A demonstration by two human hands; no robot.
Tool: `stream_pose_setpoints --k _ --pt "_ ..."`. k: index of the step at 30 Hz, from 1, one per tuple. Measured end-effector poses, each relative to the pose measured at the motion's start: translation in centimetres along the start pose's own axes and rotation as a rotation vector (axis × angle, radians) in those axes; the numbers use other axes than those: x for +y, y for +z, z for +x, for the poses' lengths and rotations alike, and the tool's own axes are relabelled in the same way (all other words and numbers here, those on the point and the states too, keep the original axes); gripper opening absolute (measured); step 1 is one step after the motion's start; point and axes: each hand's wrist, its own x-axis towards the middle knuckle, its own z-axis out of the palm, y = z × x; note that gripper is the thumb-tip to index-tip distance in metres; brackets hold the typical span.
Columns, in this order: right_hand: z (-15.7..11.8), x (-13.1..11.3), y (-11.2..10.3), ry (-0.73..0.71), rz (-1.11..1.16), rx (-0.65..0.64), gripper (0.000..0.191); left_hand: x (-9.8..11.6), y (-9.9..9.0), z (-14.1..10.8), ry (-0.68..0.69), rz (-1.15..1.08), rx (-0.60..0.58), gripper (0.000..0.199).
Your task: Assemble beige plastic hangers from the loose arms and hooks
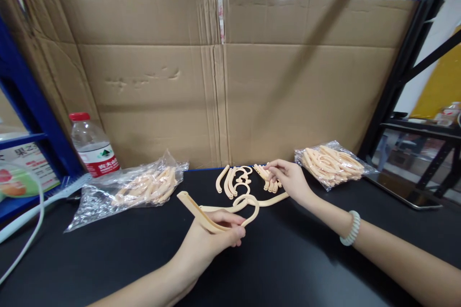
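My left hand is closed around a beige plastic piece that looks like part of a folding clothes hanger: a curved hanger arm joined to a ring-shaped hook. Just beyond it, a similar hanger with both arms spread lies on the black table, partly covered by the held hook. My right hand reaches to a small group of loose hanger arms, its fingertips pinched on one of them. Left of that group lie loose hooks and more curved arms.
A clear bag of beige parts lies at left beside a water bottle. Another filled bag sits at right, near a flat dark device. Cardboard sheets wall off the table's back. A white cable hangs at far left.
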Motion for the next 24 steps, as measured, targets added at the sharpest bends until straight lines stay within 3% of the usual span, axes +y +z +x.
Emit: stream_pose_setpoints --k 5,8,12,15,18,20,24 --pt "-0.2 0.0 -0.2 -0.045 -0.058 -0.025 0.014 -0.2 -0.2 0.1 0.022 -0.012 -0.028 0.021" --pt "0.0 -0.1 -0.3 -0.167 -0.184 -0.146 0.014 -0.3 -0.3 0.2 0.026 -0.047 -0.019 0.021" --pt "0.7 0.0 0.5 -0.397 -0.511 -0.325 0.019 -0.3 -0.4 0.2 0.027 -0.086 -0.01 0.023" --pt "1.4 0.2 1.5 -0.43 -0.58 -0.367 0.009 -0.2 -0.3 0.2 0.022 -0.108 -0.002 0.022" --pt "1.9 -0.2 1.8 -0.421 -0.559 -0.325 0.009 -0.2 -0.3 0.2 0.028 -0.149 -0.004 0.022" --pt "1.9 -1.0 1.5 -0.386 -0.467 -0.222 0.014 -0.2 -0.4 0.2 0.022 -0.179 -0.015 0.023" --pt "0.7 -4.1 -0.1 -0.129 -0.027 0.014 0.017 -0.2 -0.6 0.2 -0.003 -0.237 -0.029 0.023"
